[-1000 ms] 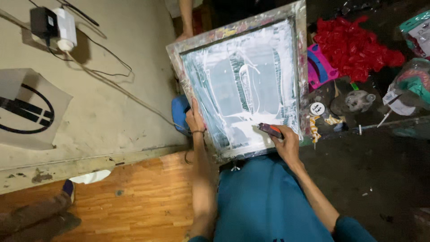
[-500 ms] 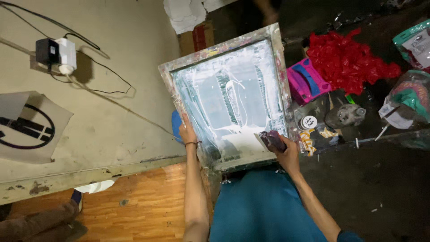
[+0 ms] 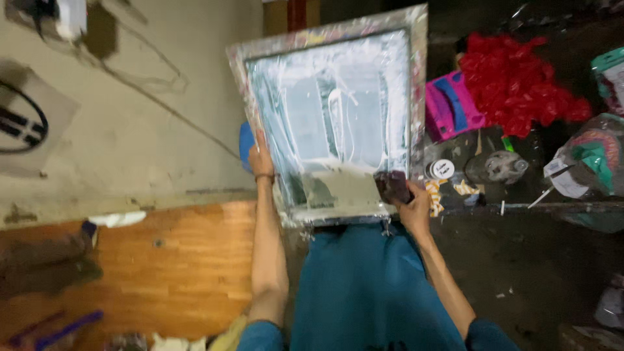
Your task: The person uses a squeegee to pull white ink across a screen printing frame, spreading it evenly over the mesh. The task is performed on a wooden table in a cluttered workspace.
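Note:
A rectangular screen-printing frame [image 3: 416, 97] with a taped, paint-smeared border lies in front of me, its mesh coated with streaked white ink. My left hand [image 3: 261, 159] rests flat on the frame's left edge. My right hand [image 3: 411, 203] grips a dark squeegee [image 3: 392, 186] at the frame's near right corner, its blade down on the mesh by a pool of white ink. A teal cloth [image 3: 364, 286] lies beneath the frame's near edge, running toward me.
A heap of red plastic bags [image 3: 520, 84], a pink and blue object [image 3: 452, 107], small round lids [image 3: 442, 169] and plastic packets [image 3: 585, 159] crowd the dark surface on the right. On the left are a concrete floor with cables [image 3: 162, 84] and wooden boards [image 3: 162, 260].
The squeegee has travelled toward me to the frame's near right corner. My view has drifted, so the frame sits further right and larger; my left hand stays on the left edge.

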